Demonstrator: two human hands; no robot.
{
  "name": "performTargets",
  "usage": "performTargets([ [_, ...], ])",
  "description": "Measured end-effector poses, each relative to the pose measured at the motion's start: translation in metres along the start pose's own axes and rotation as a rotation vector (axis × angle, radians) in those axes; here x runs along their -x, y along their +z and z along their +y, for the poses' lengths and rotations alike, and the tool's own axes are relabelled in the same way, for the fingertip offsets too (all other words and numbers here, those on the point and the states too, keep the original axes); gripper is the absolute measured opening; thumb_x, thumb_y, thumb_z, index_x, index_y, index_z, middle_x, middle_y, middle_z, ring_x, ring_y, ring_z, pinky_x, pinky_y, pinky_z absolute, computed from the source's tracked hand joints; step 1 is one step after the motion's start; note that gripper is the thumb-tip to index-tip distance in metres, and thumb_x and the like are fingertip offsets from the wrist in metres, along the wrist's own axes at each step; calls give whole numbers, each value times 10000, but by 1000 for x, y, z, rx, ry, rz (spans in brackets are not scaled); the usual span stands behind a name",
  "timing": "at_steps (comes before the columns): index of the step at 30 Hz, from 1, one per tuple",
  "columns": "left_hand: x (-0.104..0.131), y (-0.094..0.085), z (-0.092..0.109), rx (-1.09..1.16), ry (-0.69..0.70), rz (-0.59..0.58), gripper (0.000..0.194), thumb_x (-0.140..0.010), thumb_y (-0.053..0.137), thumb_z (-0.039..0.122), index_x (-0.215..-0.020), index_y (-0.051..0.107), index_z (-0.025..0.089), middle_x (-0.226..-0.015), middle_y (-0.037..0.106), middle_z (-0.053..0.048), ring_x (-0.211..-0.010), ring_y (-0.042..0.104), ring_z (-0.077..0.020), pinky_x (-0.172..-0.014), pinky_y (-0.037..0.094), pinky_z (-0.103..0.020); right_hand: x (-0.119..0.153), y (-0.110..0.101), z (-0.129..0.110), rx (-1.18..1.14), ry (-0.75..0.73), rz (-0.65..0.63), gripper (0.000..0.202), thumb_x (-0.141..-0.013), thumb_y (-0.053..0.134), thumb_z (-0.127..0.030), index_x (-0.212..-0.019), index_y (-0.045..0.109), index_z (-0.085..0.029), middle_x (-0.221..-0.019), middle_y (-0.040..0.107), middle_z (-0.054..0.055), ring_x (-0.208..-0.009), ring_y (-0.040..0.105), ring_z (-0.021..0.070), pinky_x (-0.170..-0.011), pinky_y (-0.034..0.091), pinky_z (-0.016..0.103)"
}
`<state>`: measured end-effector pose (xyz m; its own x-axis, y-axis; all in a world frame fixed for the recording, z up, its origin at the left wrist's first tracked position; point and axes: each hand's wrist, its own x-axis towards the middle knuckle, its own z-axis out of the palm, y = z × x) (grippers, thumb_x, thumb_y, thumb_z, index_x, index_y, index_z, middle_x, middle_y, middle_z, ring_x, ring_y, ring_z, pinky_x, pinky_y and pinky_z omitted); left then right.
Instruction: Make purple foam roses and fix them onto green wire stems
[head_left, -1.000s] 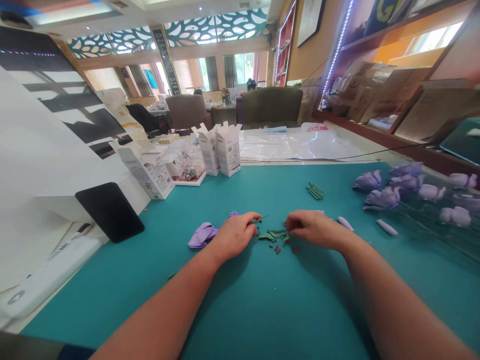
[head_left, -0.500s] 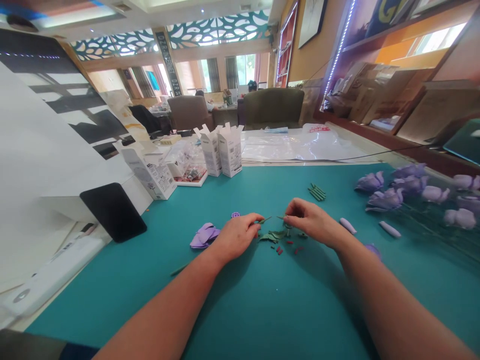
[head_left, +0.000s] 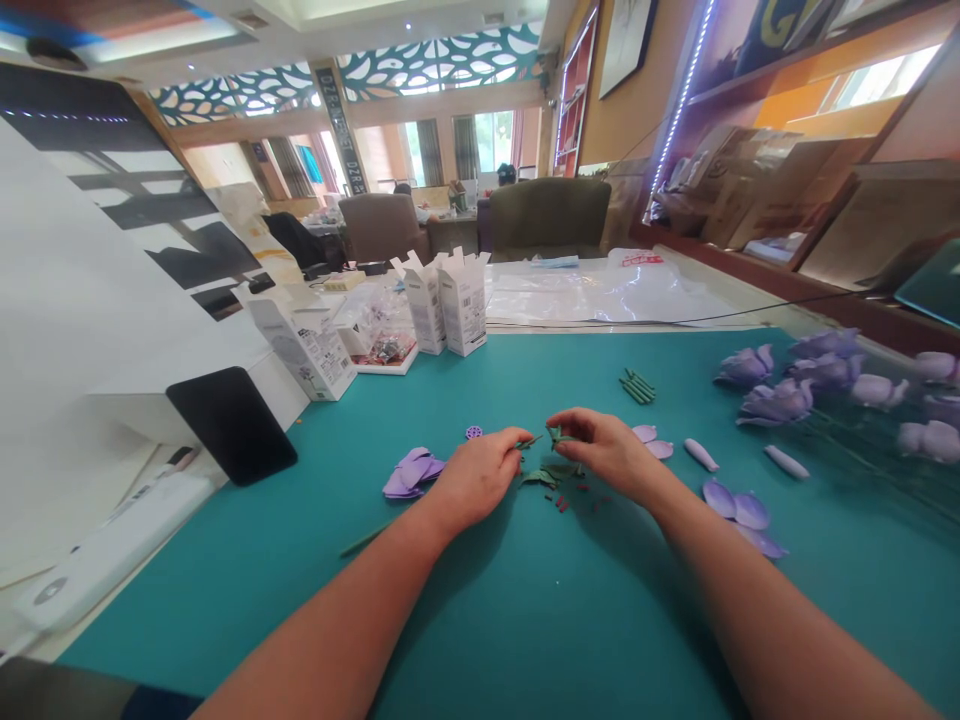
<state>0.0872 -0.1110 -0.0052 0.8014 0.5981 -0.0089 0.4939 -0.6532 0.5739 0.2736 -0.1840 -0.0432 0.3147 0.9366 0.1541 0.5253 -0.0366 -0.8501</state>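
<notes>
In the middle of the green mat, my left hand (head_left: 486, 472) pinches a thin green stem piece (head_left: 531, 441) that points right. Facing it across a small gap, my right hand (head_left: 592, 447) holds a small green toothed part (head_left: 556, 437), perhaps a sepal piece, between thumb and fingers. Green leaves (head_left: 541, 478) and tiny red pieces (head_left: 562, 505) lie just below the hands. Purple petals (head_left: 412, 472) are stacked left of my left hand, with a purple openwork disc (head_left: 473, 433) behind it. Beside my right hand lie pale petals (head_left: 651, 441) and more purple petals (head_left: 739, 508).
Green rods (head_left: 637, 386) lie at the back right, near two lilac tapered pieces (head_left: 701, 455). Purple artificial roses (head_left: 776, 400) lie along the right side. White boxes (head_left: 463, 305) stand at the back left; a black tablet-like slab (head_left: 231, 425) leans at the left.
My right hand has moved left, towards my left hand, and a green toothed part now shows in its fingers. Petals beside and under the right arm are uncovered. The left hand has hardly moved.
</notes>
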Motion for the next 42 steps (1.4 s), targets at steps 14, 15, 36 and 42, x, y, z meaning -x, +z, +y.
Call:
performTargets([
  [14,-1,4,-1,-41,24,-14,387,-889,359,246,-1190,601,221,-1050,696,-40,-981,622,-196,-810,457,-283,7,8,-16,199,-59,96,243,-702,524,-228,-928,612,-214,-677,540,-31,-614,497,131,-589,394,263],
  [15,-1,5,-2,-41,27,-13,389,-889,357,244,-1192,599,221,-1049,696,-40,-981,622,-195,-810,457,-282,8,9,-18,205,-65,96,239,-702,523,-224,-924,612,-215,-676,548,-29,-612,503,131,-590,399,263],
  [36,0,4,0,-46,28,-23,422,-892,327,250,-1224,588,238,-1030,700,-36,-1016,612,-198,-838,455,-284,11,12,-25,304,-129,104,162,-699,493,-168,-846,533,-225,-639,541,-39,-602,502,130,-575,357,241],
  [42,0,4,1,-49,19,-17,419,-892,331,243,-1223,589,233,-1031,701,-37,-1006,616,-192,-842,456,-282,11,14,-23,344,-167,121,170,-694,481,-149,-844,530,-214,-650,546,-29,-607,502,130,-579,344,239],
])
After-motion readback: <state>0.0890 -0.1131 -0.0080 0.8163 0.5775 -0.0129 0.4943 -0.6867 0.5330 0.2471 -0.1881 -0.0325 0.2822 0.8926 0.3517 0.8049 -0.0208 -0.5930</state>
